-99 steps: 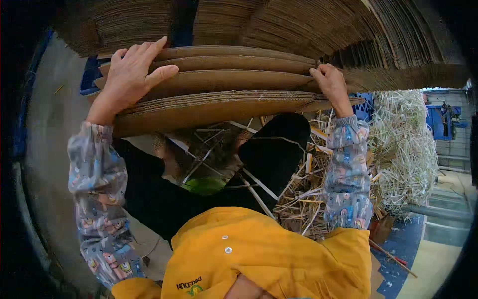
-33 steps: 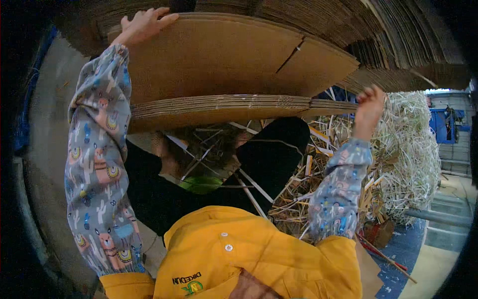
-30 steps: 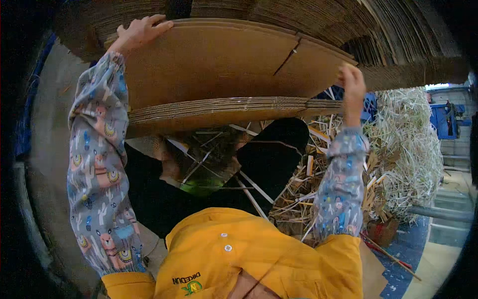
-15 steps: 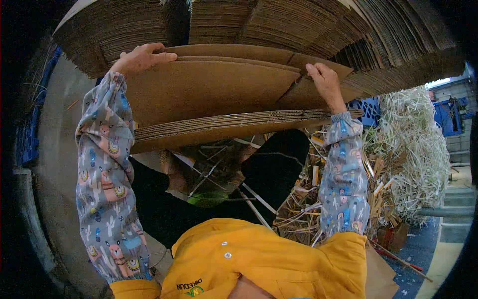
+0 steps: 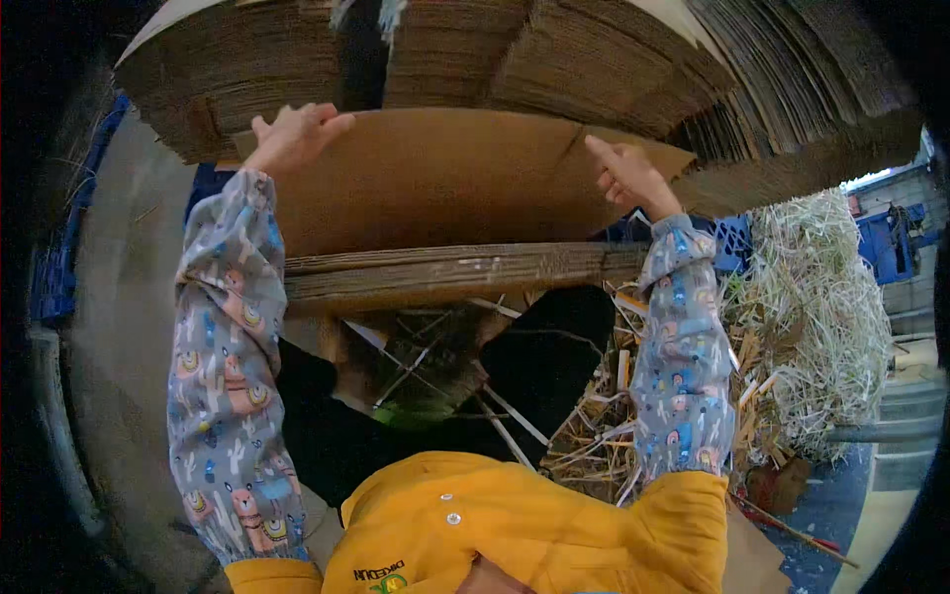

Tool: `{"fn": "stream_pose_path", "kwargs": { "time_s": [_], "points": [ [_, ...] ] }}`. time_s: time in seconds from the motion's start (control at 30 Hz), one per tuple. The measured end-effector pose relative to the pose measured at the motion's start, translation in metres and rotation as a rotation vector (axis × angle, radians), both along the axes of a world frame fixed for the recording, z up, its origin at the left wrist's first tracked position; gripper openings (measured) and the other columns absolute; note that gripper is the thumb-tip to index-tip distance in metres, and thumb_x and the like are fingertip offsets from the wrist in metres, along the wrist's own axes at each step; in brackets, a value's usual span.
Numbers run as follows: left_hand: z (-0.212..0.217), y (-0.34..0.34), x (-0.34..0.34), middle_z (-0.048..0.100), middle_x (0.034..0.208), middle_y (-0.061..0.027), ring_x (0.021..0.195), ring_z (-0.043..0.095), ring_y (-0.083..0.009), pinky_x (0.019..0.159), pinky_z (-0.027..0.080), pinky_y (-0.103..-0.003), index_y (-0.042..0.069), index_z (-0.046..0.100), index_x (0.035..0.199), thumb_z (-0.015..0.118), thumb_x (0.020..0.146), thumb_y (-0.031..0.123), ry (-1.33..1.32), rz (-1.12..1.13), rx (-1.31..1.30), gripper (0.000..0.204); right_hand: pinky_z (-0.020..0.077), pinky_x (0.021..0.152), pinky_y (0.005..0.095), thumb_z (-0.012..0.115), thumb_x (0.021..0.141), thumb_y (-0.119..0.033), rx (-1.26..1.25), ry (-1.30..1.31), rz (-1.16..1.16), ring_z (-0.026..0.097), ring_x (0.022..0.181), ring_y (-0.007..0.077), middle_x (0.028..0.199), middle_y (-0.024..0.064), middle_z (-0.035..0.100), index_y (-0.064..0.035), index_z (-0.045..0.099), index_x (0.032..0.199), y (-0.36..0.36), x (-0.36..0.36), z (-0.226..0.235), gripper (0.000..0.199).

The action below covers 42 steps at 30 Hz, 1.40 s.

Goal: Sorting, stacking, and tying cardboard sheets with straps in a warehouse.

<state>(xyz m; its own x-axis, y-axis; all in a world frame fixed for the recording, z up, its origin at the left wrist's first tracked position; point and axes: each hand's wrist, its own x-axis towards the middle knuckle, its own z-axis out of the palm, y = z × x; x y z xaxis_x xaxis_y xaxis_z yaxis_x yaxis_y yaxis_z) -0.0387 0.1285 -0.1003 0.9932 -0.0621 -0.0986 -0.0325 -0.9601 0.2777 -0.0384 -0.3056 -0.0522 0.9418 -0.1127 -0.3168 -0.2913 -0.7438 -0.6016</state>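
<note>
A brown cardboard sheet (image 5: 445, 178) stands upright in front of me, its top edge running between my hands. My left hand (image 5: 297, 137) is at its upper left corner, fingers spread, one fingertip by the top edge. Near the upper right part hovers my right hand (image 5: 630, 175), one finger stretched toward the sheet and the others loosely bent. Neither hand visibly grips it, though blur hides exact contact. Below the sheet, a pile of flat cardboard pieces (image 5: 445, 277) lies edge-on across the space above my legs.
Tall stacks of flattened cardboard (image 5: 594, 69) rise just beyond the sheet. Blue plastic crates (image 5: 732, 243) show beneath them at the right. A big heap of shredded paper (image 5: 821, 307) stands at the right. Paper strips and scraps (image 5: 594, 436) cover the floor beside my right leg.
The front cardboard layers have come down toward the pile, leaving one sheet upright. Both hands have loosened; the left moved slightly right and down, the right slightly left and down.
</note>
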Motion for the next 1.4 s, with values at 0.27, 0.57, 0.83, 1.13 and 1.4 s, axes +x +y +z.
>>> {"fn": "stream_pose_path", "kwargs": {
  "time_s": [0.27, 0.57, 0.83, 1.13, 1.4],
  "points": [
    [0.023, -0.023, -0.023, 0.067, 0.102, -0.0118, 0.108, 0.056, -0.0359, 0.100, 0.018, -0.067, 0.017, 0.069, 0.107, 0.042, 0.092, 0.058, -0.088, 0.058, 0.032, 0.052, 0.0467, 0.064, 0.0455, 0.054, 0.091, -0.036, -0.526, -0.539, 0.474, 0.059, 0.068, 0.0338, 0.074, 0.0187, 0.061, -0.0010, 0.061, 0.086, -0.005, 0.000, -0.028, 0.036],
    [-0.007, -0.028, 0.007, 0.067, 0.105, -0.0118, 0.108, 0.056, -0.0341, 0.100, 0.020, -0.066, 0.016, 0.069, 0.105, 0.039, 0.093, 0.057, -0.127, 0.117, 0.075, 0.052, 0.0444, 0.061, 0.0474, 0.053, 0.091, -0.030, -0.741, -0.385, 0.757, 0.058, 0.068, 0.0384, 0.068, 0.0162, 0.059, -0.0044, 0.058, 0.079, 0.000, -0.045, -0.039, 0.029],
    [-0.037, -0.011, 0.032, 0.067, 0.106, -0.0096, 0.105, 0.059, -0.0303, 0.097, 0.024, -0.065, 0.019, 0.065, 0.114, 0.035, 0.092, 0.062, -0.324, 0.109, 0.157, 0.057, 0.0449, 0.056, 0.0344, 0.054, 0.091, -0.031, 0.104, -0.458, 0.124, 0.056, 0.060, 0.0205, 0.073, 0.0110, 0.063, -0.0025, 0.062, 0.089, -0.079, -0.062, 0.005, 0.030],
    [-0.006, -0.021, 0.011, 0.064, 0.113, -0.0101, 0.111, 0.055, -0.0329, 0.099, 0.023, -0.065, 0.019, 0.064, 0.116, 0.036, 0.093, 0.059, -0.125, 0.109, 0.144, 0.054, 0.0481, 0.073, 0.0341, 0.057, 0.094, -0.024, 0.036, -0.729, 0.135, 0.060, 0.081, 0.0218, 0.095, 0.0094, 0.063, -0.0023, 0.056, 0.107, -0.053, -0.130, -0.026, 0.025],
    [0.014, 0.027, -0.050, 0.066, 0.104, -0.0132, 0.099, 0.061, -0.0286, 0.088, 0.044, -0.044, 0.005, 0.063, 0.110, 0.055, 0.091, 0.038, -0.045, -0.270, -0.419, 0.039, 0.0322, 0.101, 0.0466, 0.058, 0.090, -0.040, -0.372, -0.808, 0.400, 0.045, 0.119, 0.0348, 0.126, 0.0176, 0.051, -0.0028, 0.052, 0.123, 0.002, -0.123, -0.046, 0.051]
  ]
}}
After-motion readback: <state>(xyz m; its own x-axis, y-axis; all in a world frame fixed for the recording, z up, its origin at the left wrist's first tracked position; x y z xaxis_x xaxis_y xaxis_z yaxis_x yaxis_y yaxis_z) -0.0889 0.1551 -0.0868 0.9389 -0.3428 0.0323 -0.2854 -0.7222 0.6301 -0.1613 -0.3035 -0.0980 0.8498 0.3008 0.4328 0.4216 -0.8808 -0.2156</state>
